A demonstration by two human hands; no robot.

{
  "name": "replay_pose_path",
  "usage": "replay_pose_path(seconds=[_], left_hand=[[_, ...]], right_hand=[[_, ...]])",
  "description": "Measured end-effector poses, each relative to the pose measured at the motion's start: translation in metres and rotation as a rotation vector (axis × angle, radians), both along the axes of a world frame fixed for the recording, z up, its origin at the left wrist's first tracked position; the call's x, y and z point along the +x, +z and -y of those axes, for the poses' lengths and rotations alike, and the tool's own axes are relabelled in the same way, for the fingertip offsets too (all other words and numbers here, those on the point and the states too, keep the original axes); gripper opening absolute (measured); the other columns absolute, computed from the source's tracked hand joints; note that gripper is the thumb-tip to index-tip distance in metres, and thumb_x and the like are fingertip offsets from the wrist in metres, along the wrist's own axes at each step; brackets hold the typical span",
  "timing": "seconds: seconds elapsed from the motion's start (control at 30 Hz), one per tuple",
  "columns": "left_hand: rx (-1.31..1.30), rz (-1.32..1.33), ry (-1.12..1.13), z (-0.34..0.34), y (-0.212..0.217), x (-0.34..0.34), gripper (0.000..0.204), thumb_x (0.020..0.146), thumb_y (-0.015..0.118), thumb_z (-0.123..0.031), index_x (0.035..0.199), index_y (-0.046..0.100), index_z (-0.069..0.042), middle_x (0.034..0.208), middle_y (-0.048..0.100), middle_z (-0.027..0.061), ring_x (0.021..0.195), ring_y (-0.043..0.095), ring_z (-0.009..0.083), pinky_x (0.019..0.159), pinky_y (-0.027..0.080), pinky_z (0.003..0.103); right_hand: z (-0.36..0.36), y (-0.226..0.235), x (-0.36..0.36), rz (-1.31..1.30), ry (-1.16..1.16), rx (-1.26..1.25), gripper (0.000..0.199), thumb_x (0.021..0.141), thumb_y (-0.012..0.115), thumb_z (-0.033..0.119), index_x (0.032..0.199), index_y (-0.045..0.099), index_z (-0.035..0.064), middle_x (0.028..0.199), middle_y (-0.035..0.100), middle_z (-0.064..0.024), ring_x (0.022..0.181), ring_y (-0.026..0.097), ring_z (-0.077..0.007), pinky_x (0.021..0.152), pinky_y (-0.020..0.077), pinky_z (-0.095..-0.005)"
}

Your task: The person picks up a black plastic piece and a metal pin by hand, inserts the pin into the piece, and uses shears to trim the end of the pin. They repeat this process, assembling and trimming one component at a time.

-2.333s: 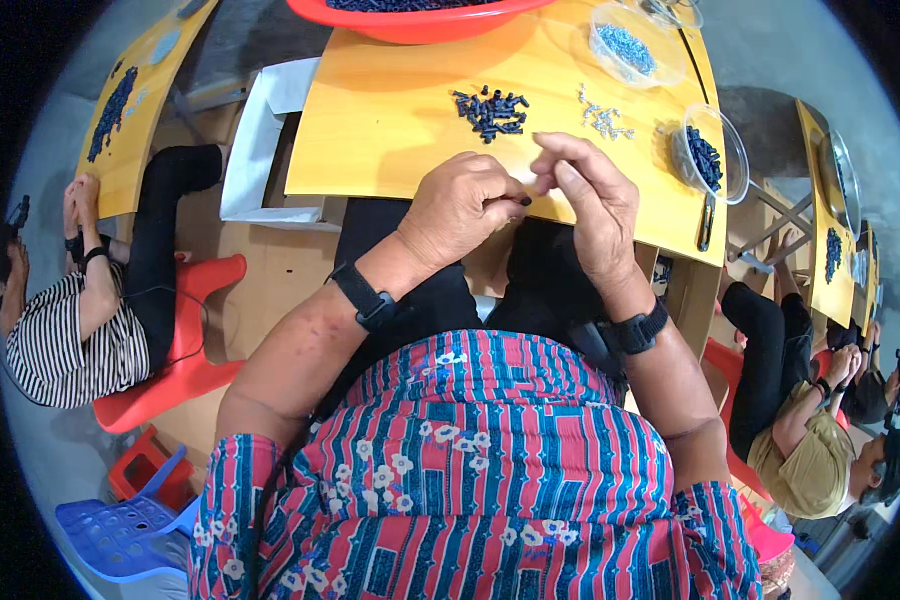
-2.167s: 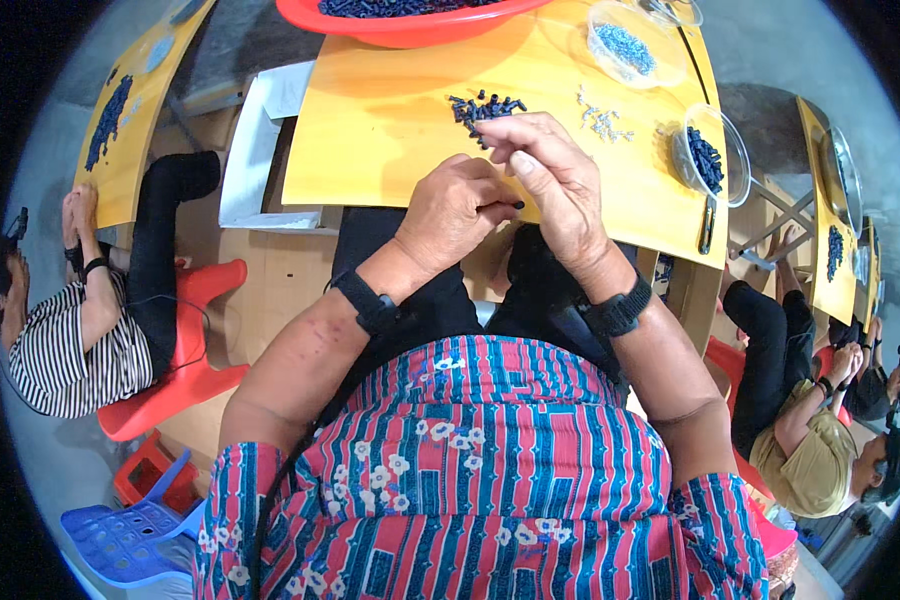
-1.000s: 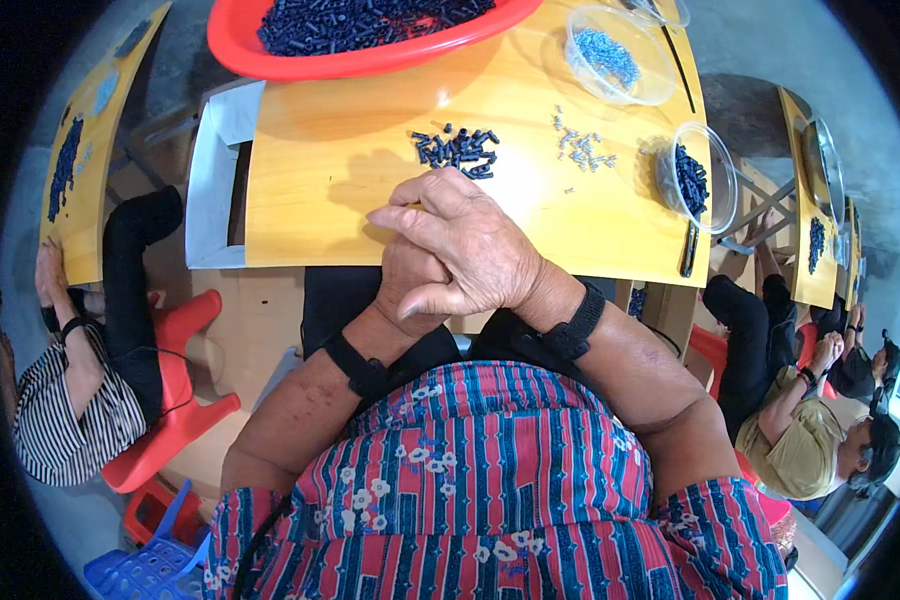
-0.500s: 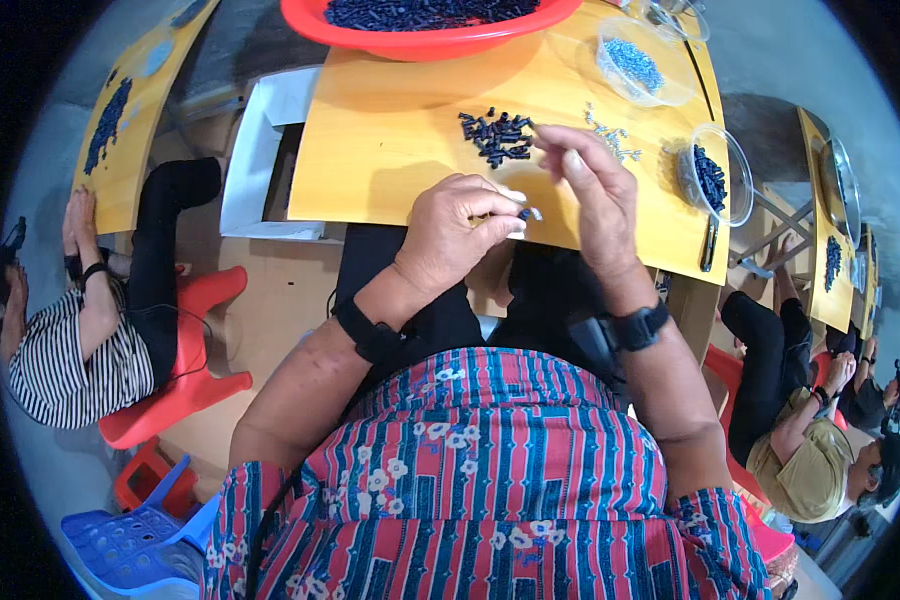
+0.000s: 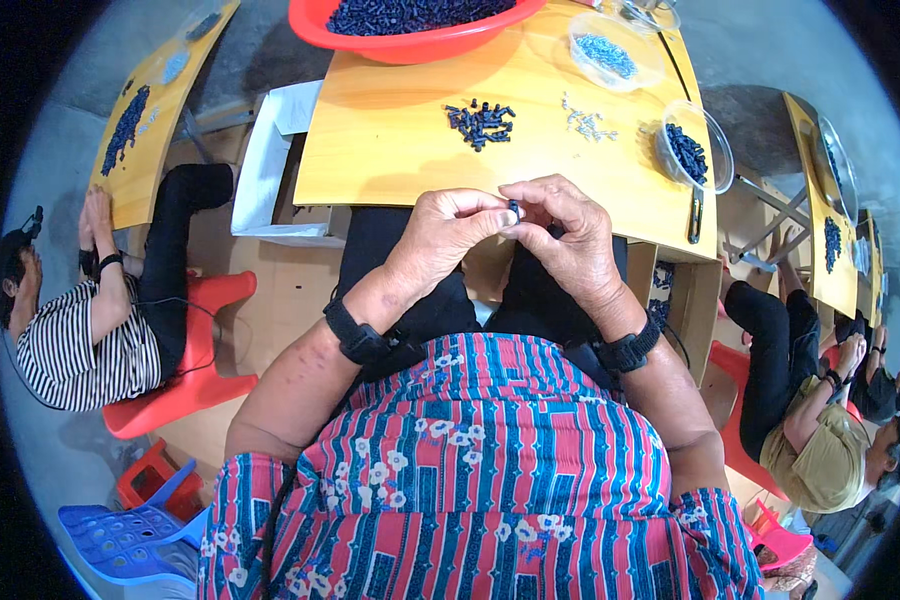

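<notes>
We see the left hand (image 5: 448,232) and right hand (image 5: 567,238) meeting at the near edge of the surface (image 5: 390,150), both closed in a fingertip pinch on one small dark part (image 5: 514,208). The part sits between the thumbs and forefingers, just above the lap.

Judgement: the part looks light, rigid and likely plastic; small enough to slip or drop, not fragile. We judge a tip pinch at its two ends the best hold, since the palms cannot help with it.

Far of the hands: a loose pile (image 5: 480,122) of similar dark parts, pale small pieces (image 5: 585,122) to its right, a clear bowl (image 5: 692,152) of dark parts at far right, and a red basin (image 5: 410,25) at the far edge.
</notes>
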State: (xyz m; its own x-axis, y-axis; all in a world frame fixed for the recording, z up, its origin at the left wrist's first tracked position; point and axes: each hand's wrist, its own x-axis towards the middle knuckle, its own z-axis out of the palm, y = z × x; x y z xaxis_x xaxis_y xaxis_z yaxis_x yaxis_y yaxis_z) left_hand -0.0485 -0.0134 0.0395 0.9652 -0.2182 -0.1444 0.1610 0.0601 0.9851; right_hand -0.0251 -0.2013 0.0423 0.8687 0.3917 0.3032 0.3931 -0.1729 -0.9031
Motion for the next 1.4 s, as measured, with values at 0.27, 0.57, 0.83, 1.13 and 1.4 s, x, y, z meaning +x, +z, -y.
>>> replay_pose_path(seconds=[0.27,0.57,0.83,1.13,1.4], left_hand=[[0.013,-0.063,0.033,0.003,0.0,-0.001,0.021,0.092,0.065,-0.015,0.106,0.07,0.0,0.089,0.064,-0.0014,0.078,0.054,0.0055,0.071,0.044,0.02],[0.004,-0.025,0.017,-0.007,-0.01,-0.005,0.015,0.091,0.065,-0.005,0.104,0.07,0.001,0.105,0.07,0.0057,0.094,0.062,0.0091,0.086,0.049,0.024],[0.214,0.145,0.05,-0.011,-0.006,-0.004,0.013,0.087,0.068,-0.006,0.099,0.073,-0.002,0.091,0.071,0.0027,0.082,0.063,0.0092,0.077,0.05,0.024],[0.748,0.695,0.124,-0.018,-0.008,0.008,0.006,0.076,0.072,-0.009,0.082,0.072,-0.009,0.076,0.064,0.0073,0.078,0.059,0.0269,0.072,0.048,0.036],[0.747,0.643,0.061,-0.022,-0.011,0.009,0.005,0.075,0.074,-0.012,0.08,0.073,-0.011,0.077,0.065,0.0055,0.077,0.059,0.0257,0.072,0.048,0.036]], right_hand=[[0.013,0.003,0.007,0.118,-0.044,-0.055,0.033,0.077,0.074,-0.001,0.108,0.069,0.005,0.09,0.065,-0.0075,0.074,0.062,-0.0141,0.065,0.0503,-0.0273],[0.124,0.019,0.072,0.264,-0.755,-0.254,0.032,0.075,0.08,0.014,0.106,0.071,0.0092,0.091,0.07,-0.0066,0.077,0.066,-0.018,0.074,0.0539,-0.0307],[0.105,0.028,0.062,0.308,-0.787,-0.542,0.024,0.081,0.071,0.006,0.105,0.071,0.008,0.089,0.069,-0.0099,0.084,0.068,-0.0225,0.076,0.0531,-0.0338],[0.011,-0.009,0.052,0.069,-0.323,-0.255,0.015,0.078,0.072,0.003,0.093,0.073,0.0059,0.079,0.065,-0.0095,0.072,0.064,-0.0204,0.066,0.0507,-0.03],[-0.01,-0.019,0.068,0.127,-0.259,-0.31,0.014,0.077,0.072,0.009,0.091,0.072,0.0059,0.083,0.066,-0.0146,0.077,0.065,-0.0326,0.071,0.0526,-0.0392]])
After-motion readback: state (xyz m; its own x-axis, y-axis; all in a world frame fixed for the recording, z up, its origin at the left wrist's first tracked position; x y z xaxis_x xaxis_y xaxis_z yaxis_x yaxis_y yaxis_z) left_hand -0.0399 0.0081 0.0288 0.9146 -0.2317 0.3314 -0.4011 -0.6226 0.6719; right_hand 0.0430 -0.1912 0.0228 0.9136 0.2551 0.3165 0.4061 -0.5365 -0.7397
